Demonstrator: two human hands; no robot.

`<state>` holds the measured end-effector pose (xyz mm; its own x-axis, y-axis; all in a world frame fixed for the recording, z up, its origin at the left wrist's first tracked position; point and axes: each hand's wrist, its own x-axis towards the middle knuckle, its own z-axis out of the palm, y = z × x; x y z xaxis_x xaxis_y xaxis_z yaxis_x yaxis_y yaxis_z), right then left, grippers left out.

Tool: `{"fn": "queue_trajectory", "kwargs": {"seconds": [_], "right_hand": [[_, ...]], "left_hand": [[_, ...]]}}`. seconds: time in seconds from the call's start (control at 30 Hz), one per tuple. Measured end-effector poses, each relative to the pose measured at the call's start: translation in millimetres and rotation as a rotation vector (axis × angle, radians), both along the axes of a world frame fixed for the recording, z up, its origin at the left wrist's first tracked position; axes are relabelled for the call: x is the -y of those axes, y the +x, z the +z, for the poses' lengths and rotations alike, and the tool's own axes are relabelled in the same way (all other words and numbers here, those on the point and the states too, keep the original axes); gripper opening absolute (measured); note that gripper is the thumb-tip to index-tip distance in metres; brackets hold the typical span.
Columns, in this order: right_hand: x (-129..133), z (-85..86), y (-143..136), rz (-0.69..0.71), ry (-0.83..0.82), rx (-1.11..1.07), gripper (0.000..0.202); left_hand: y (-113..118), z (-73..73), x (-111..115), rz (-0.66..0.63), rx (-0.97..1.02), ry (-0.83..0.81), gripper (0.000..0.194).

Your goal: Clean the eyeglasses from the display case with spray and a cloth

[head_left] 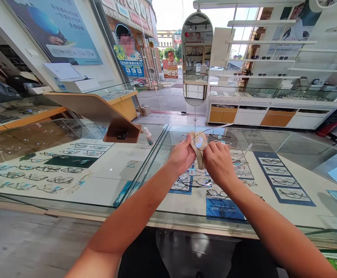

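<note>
Above the glass counter, my left hand (182, 155) is closed around a beige cloth (198, 161) and a pair of thin-rimmed eyeglasses (200, 142). One lens lies against the cloth and catches a bluish reflection. A thin temple arm stretches out to the upper right. My right hand (219, 159) presses in from the other side, fingers curled against the cloth and the glasses' edge. Its fingertips are partly hidden. Below the hands, dark-framed glasses (195, 182) can be seen at the counter.
A small white spray bottle (148, 136) stands left of my hands, beside a brown tilted stand (121, 133). Rows of eyeglasses (60, 180) fill the left display case. A blue display strip (284, 177) lies at right. Behind the counter stands an oval mirror (197, 58).
</note>
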<state>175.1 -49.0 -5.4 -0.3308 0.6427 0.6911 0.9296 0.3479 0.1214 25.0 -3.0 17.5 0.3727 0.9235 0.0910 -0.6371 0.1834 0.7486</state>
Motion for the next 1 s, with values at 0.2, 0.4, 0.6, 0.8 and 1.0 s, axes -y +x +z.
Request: {"fn": "queue_trajectory", "kwargs": {"seconds": [0.2, 0.4, 0.6, 0.8, 1.0], "right_hand": [[-1.5, -1.0, -1.1, -0.05, 0.043, -0.044, 0.025], [0.8, 12.2, 11.9, 0.012, 0.031, -0.226, 0.027], [8.9, 13.9, 7.9, 0.126, 0.105, -0.388, 0.025], [8.1, 8.5, -2.3, 0.056, 0.261, -0.428, 0.017], [7.9, 24.8, 11.1, 0.174, 0.405, -0.564, 0.01]], "left_hand": [[7.9, -8.1, 7.3, -0.042, -0.027, 0.058, 0.034], [13.2, -15.6, 12.7, -0.069, -0.055, 0.103, 0.034], [20.3, -20.4, 18.7, -0.067, -0.007, 0.029, 0.025], [24.7, -18.3, 32.8, -0.14, 0.011, 0.034, 0.027], [8.7, -4.3, 30.6, -0.073, -0.256, 0.246, 0.051]]}}
